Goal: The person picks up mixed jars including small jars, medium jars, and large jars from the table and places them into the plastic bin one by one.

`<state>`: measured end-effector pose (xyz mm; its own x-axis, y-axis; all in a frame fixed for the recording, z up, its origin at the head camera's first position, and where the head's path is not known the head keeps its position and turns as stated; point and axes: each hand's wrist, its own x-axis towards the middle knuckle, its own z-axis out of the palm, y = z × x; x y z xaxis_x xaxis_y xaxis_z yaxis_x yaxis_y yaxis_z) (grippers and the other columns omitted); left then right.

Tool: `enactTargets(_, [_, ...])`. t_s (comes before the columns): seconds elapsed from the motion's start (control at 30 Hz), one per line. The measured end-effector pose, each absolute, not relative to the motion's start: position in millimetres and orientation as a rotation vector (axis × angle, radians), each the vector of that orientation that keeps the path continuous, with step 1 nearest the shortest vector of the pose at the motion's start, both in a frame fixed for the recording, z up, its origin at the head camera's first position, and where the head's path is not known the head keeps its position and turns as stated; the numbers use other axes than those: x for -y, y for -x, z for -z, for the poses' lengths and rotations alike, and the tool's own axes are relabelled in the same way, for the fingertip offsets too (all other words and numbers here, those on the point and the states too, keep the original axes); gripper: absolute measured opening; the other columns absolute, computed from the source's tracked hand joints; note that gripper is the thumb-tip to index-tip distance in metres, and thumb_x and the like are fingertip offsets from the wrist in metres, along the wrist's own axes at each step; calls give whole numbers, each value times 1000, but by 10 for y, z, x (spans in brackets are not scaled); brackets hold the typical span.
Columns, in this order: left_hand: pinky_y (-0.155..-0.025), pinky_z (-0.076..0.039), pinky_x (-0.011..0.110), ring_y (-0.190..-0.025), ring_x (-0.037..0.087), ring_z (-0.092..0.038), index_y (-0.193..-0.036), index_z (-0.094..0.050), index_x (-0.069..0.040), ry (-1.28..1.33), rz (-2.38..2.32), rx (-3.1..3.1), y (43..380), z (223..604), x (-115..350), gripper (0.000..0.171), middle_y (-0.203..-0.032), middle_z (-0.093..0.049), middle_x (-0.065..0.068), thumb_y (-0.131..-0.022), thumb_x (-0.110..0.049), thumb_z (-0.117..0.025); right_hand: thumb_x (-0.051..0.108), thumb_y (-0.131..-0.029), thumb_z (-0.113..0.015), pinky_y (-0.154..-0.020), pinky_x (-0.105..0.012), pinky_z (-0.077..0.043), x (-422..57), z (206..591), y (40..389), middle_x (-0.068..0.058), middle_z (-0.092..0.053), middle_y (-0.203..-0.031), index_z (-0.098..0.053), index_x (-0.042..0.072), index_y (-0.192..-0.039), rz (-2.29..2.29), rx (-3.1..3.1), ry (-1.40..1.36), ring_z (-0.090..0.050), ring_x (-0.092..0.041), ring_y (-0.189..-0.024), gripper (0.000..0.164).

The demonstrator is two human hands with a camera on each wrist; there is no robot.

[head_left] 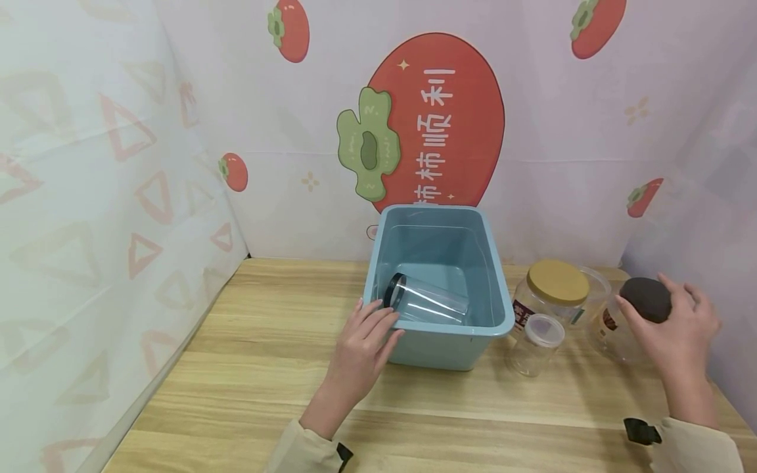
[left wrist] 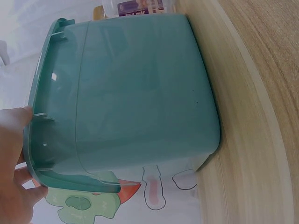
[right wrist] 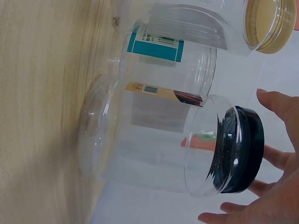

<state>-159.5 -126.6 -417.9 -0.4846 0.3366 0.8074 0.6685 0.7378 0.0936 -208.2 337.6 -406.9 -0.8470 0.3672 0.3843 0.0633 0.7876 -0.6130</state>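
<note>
My left hand [head_left: 362, 345] holds the near left corner of a blue plastic bin [head_left: 437, 348], fingers over the rim and thumb against the outside. Inside the bin a clear jar with a black lid [head_left: 434, 301] lies on its side. On the right, my right hand [head_left: 680, 328] reaches around the black lid [right wrist: 250, 149] of another clear plastic jar [right wrist: 154, 154], which stands upright on the table. In the right wrist view its fingers are spread at the lid, with the thumb a little apart from it.
Between bin and right hand stand a clear jar with a yellow lid [head_left: 558, 282], a small clear jar with a whitish lid [head_left: 545, 330] and a wide clear container [head_left: 597, 286]. Printed cloth [head_left: 296, 118] hangs behind and beside the wooden table [head_left: 248, 368].
</note>
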Motion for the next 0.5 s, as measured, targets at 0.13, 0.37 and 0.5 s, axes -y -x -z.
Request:
enactTargets(0.13, [-108,-53,62,-120,34,-69,-114,-76,-1,754,509,2114,1585,4171,1262,24,-113,-77,11,-99,-19,-76,49,-103,-60,-125,-72,-4,-3411,4099,2099,-41,-20,-165,-30,-2,-162,-846,2491,322,-12,-53,-157,84])
enactTargets(0.37, [-106,-54,63,-119,34,-69,-113,-76,0,757,509,2108,1587,4184,1261,25,-113,-77,12,-104,-22,-70,42,-103,-63,-125,-72,-5,-3423,4111,2120,-37,-14,-168,-28,-2,-163,-876,2510,367,-9,-53,-157,83])
enactTargets(0.5, [-105,-54,63,-119,35,-70,-113,-76,0,759,503,2103,1596,4184,1262,25,-113,-77,12,-104,-23,-69,43,-101,-65,-125,-72,-6,-3428,4134,2130,-37,-14,-168,-29,-3,-162,-882,2508,376,-10,-53,-157,84])
